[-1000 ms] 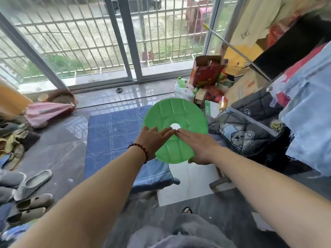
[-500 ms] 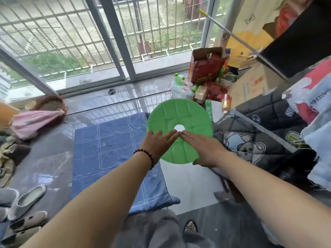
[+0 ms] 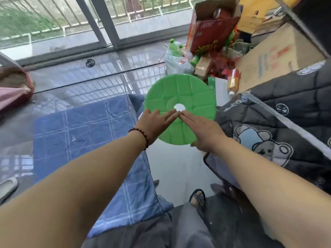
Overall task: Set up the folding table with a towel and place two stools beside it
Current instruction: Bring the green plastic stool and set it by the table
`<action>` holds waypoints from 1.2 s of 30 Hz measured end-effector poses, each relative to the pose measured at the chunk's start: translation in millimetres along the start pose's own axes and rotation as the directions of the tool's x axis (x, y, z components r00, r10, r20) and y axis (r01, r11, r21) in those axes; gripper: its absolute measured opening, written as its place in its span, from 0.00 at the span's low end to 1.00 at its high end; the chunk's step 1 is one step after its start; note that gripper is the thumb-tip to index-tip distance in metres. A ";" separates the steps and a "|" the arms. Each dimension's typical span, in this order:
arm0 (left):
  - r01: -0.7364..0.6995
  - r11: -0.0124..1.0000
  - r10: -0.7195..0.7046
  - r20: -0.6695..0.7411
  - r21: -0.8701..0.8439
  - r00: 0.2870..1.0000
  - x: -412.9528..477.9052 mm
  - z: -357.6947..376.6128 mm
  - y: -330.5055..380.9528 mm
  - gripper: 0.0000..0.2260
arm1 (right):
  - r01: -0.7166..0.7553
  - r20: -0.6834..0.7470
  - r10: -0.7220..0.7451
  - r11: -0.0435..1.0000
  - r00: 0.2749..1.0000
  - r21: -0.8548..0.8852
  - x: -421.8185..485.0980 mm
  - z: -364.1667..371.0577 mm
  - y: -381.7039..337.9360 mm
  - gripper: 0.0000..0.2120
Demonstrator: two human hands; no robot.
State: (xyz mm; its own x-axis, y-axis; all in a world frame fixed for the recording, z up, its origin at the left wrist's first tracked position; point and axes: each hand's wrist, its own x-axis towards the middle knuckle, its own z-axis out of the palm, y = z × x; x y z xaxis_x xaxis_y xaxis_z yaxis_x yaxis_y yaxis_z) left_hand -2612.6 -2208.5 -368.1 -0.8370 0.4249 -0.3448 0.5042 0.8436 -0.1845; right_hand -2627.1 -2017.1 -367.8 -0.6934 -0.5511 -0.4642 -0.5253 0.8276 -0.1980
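A round green plastic stool seat point(image 3: 186, 90) with a hole in its middle sits just right of the low table, which is covered by a blue checked towel point(image 3: 80, 133). My left hand point(image 3: 154, 124) lies flat on the seat's near left part, fingers straight and pointing at the hole. My right hand point(image 3: 202, 131) lies flat on the near right part, its fingertips meeting the left ones. The stool's legs are hidden under the seat. Only one stool is in view.
A dark quilt with bear prints point(image 3: 277, 136) hangs close on the right. Cardboard boxes point(image 3: 279, 56), a red box point(image 3: 211, 29) and a bag of bottles point(image 3: 177, 59) crowd the far right. A pale floor patch point(image 3: 175, 169) lies under the stool. A slipper point(image 3: 7, 187) lies at left.
The view has come closer and tilted down onto the stool. Both hands stay flat on the green seat, which keeps its place beside the towel-covered table.
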 end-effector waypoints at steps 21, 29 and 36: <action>0.040 0.996 -0.021 0.220 -0.081 0.975 111.1 181.6 39.6 0.34 | 0.038 0.117 -0.025 0.993 0.993 -0.111 137.9 184.5 66.4 0.49; 0.106 0.988 -0.072 0.272 -0.112 0.960 128.6 236.2 56.0 0.30 | 0.061 0.123 -0.044 0.989 0.991 -0.138 171.3 237.1 73.6 0.47; 0.134 0.985 -0.098 0.290 -0.106 0.952 157.0 288.0 81.7 0.31 | -0.008 0.167 0.031 0.991 0.986 -0.133 190.4 288.3 84.6 0.47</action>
State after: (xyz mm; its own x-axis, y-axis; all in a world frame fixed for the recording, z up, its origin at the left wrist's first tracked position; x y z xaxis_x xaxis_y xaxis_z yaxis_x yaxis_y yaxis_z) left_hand -2641.7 -2167.4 -702.4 -0.7845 0.2263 -0.5774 0.3623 0.9229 -0.1305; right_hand -2661.3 -2021.3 -721.8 -0.6172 -0.5000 -0.6075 -0.5804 0.8106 -0.0775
